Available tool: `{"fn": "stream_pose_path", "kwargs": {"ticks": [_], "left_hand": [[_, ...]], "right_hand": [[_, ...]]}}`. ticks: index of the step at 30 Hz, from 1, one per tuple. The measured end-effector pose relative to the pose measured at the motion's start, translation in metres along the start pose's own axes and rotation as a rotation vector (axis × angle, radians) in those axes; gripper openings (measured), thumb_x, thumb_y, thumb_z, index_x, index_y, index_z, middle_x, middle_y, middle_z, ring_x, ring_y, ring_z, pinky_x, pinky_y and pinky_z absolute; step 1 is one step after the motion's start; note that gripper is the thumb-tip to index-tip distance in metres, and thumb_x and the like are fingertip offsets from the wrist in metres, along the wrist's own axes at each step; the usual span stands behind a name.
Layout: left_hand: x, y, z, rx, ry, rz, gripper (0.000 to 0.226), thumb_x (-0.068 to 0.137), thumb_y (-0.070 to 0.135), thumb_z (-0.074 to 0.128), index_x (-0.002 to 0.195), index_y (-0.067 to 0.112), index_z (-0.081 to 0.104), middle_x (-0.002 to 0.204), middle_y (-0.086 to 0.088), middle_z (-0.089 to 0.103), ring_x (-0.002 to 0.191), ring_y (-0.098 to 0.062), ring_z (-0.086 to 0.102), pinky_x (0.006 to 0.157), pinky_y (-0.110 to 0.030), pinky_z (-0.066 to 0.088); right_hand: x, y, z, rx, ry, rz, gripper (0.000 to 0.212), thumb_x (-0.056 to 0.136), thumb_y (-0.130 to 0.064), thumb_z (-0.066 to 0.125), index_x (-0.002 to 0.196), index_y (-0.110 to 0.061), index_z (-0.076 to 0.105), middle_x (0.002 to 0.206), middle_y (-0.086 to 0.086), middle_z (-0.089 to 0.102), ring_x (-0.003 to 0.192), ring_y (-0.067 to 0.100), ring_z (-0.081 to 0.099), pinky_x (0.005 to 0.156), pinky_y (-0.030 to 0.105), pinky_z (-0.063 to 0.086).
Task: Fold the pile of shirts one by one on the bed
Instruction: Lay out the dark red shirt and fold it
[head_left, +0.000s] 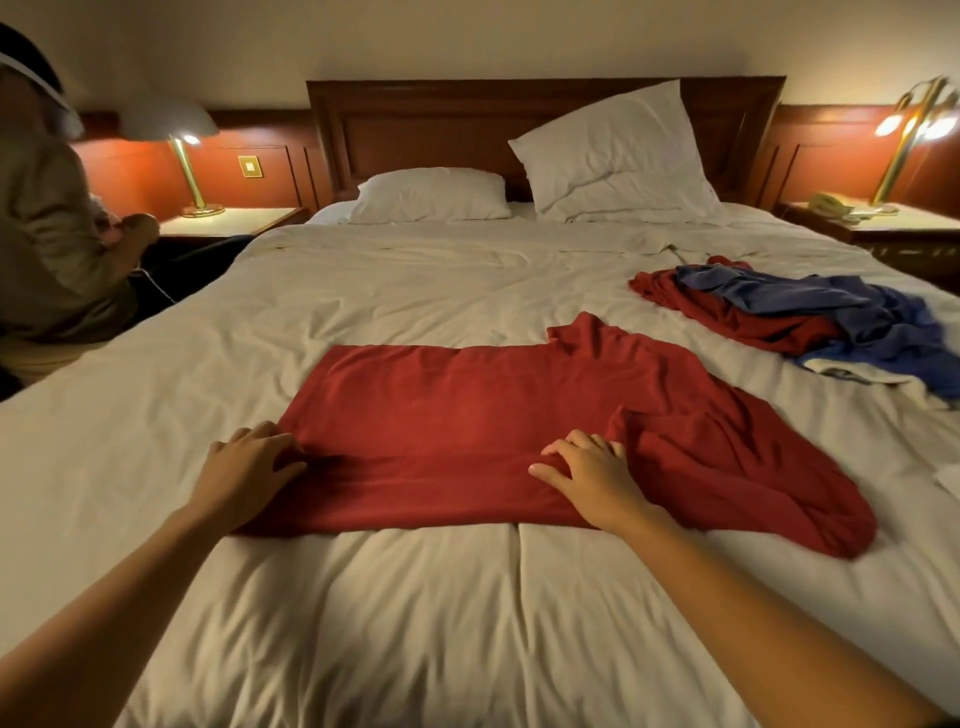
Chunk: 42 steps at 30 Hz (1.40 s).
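Red shirt (493, 431): spread flat across the middle of the bed (415, 623), hem to the left, collar end to the right; the near right sleeve lies rumpled and the fabric bunches by the right hand.
Left hand (249, 462): at the shirt's left hem, fingers curled onto the edge and apparently pinching it, though the fingertips are partly hidden by the cloth.
Right hand (592, 473): on the shirt's near right part, fingers bent and gathering a ridge of fabric, thumb stretched out to the left.
Pile of shirts (805, 317): far right of the bed, well apart from the spread shirt; a blue one lies over a red one, with a pale one showing at the near edge.
Bed cover: white, creased.
Pillows: one flat (431, 195), one propped against the wooden headboard (415, 124).
Lamps: one lit at each side, left (176, 130) and right (914, 124).
Telephone (831, 205): beside the right lamp.
Second person (47, 234): seated at the bed's far left edge.
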<state>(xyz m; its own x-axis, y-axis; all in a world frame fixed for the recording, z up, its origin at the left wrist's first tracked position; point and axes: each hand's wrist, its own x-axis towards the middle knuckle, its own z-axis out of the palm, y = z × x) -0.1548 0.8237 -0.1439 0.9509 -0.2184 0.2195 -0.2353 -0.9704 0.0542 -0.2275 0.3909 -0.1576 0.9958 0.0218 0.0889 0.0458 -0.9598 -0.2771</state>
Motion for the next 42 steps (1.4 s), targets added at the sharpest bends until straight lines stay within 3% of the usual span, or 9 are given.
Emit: {"fn": "stream_pose_path", "kwargs": {"ticks": [3, 7, 10, 15, 21, 26, 34, 39, 42], "left_hand": [[0.014, -0.006, -0.003, -0.017, 0.074, 0.034, 0.015, 0.092, 0.042, 0.065, 0.098, 0.029, 0.069, 0.097, 0.005, 0.063, 0.092, -0.027, 0.063, 0.075, -0.042, 0.044], [0.030, -0.001, -0.009, -0.263, -0.034, 0.058, 0.023, 0.087, 0.055, 0.067, 0.107, 0.044, 0.062, 0.096, 0.013, 0.063, 0.087, -0.016, 0.062, 0.080, -0.039, 0.049], [0.036, -0.001, -0.004, -0.109, -0.176, 0.198, 0.033, 0.078, 0.075, 0.061, 0.100, 0.052, 0.058, 0.096, 0.023, 0.058, 0.089, -0.008, 0.056, 0.082, -0.036, 0.048], [0.046, -0.012, -0.002, -0.283, -0.081, -0.002, 0.022, 0.088, 0.035, 0.073, 0.079, 0.048, 0.058, 0.082, 0.010, 0.067, 0.080, -0.018, 0.064, 0.071, -0.039, 0.050], [0.040, 0.039, 0.017, -0.085, 0.090, -0.070, 0.035, 0.093, 0.038, 0.055, 0.122, 0.021, 0.064, 0.125, -0.012, 0.058, 0.118, -0.039, 0.052, 0.102, -0.055, 0.035], [0.043, 0.143, 0.040, -0.243, -0.195, 0.063, 0.081, 0.083, 0.086, 0.019, 0.142, 0.039, 0.049, 0.152, 0.005, 0.042, 0.144, -0.022, 0.032, 0.119, -0.052, 0.008], [0.048, 0.175, 0.064, -0.170, -0.359, 0.059, 0.056, 0.102, 0.061, 0.024, 0.153, 0.052, 0.004, 0.167, 0.009, 0.002, 0.154, -0.022, -0.002, 0.122, -0.050, 0.000], [0.053, 0.174, 0.068, -0.315, -0.331, 0.015, 0.057, 0.096, 0.067, 0.033, 0.150, 0.052, 0.023, 0.166, 0.013, 0.012, 0.154, -0.018, 0.002, 0.123, -0.047, -0.001], [0.055, 0.166, 0.070, -0.429, -0.190, 0.044, 0.058, 0.082, 0.081, 0.035, 0.120, 0.043, 0.056, 0.147, 0.007, 0.047, 0.142, -0.023, 0.034, 0.117, -0.048, 0.020]], "right_hand": [[0.018, -0.002, 0.006, 0.039, 0.022, -0.007, 0.033, 0.093, -0.063, 0.049, 0.091, -0.030, 0.051, 0.102, -0.010, 0.064, 0.106, 0.020, 0.054, 0.090, 0.037, 0.031], [0.027, 0.001, 0.008, 0.094, 0.061, -0.022, 0.033, 0.096, -0.058, 0.049, 0.086, -0.026, 0.049, 0.082, -0.012, 0.058, 0.095, 0.022, 0.063, 0.088, 0.040, 0.037], [0.031, 0.006, 0.019, 0.098, 0.082, -0.033, 0.038, 0.095, -0.061, 0.047, 0.082, -0.025, 0.050, 0.080, -0.008, 0.064, 0.088, 0.024, 0.065, 0.082, 0.040, 0.041], [0.036, 0.008, 0.020, 0.063, 0.089, -0.077, 0.044, 0.092, -0.066, 0.042, 0.081, -0.024, 0.043, 0.066, -0.011, 0.050, 0.076, 0.024, 0.062, 0.075, 0.039, 0.043], [0.025, 0.015, 0.012, -0.093, 0.174, -0.034, 0.041, 0.091, -0.068, 0.039, 0.099, -0.031, 0.056, 0.104, -0.007, 0.054, 0.102, 0.019, 0.052, 0.090, 0.040, 0.037], [0.003, 0.078, -0.024, -0.159, 0.323, 0.138, 0.046, 0.094, -0.056, 0.051, 0.133, -0.031, 0.056, 0.143, 0.003, 0.049, 0.128, 0.029, 0.045, 0.101, 0.050, 0.036], [0.020, 0.150, -0.054, 0.103, -0.050, 0.332, 0.064, 0.095, -0.064, 0.043, 0.152, -0.037, 0.033, 0.146, -0.003, 0.049, 0.142, 0.026, 0.028, 0.110, 0.047, 0.017], [0.045, 0.152, -0.042, -0.075, -0.013, 0.215, 0.050, 0.093, -0.063, 0.049, 0.123, -0.026, 0.060, 0.123, 0.001, 0.063, 0.122, 0.026, 0.046, 0.092, 0.039, 0.023], [0.057, 0.154, -0.048, -0.043, 0.091, 0.150, 0.041, 0.096, -0.060, 0.046, 0.112, -0.024, 0.058, 0.111, 0.000, 0.067, 0.114, 0.026, 0.053, 0.092, 0.040, 0.024]]}}
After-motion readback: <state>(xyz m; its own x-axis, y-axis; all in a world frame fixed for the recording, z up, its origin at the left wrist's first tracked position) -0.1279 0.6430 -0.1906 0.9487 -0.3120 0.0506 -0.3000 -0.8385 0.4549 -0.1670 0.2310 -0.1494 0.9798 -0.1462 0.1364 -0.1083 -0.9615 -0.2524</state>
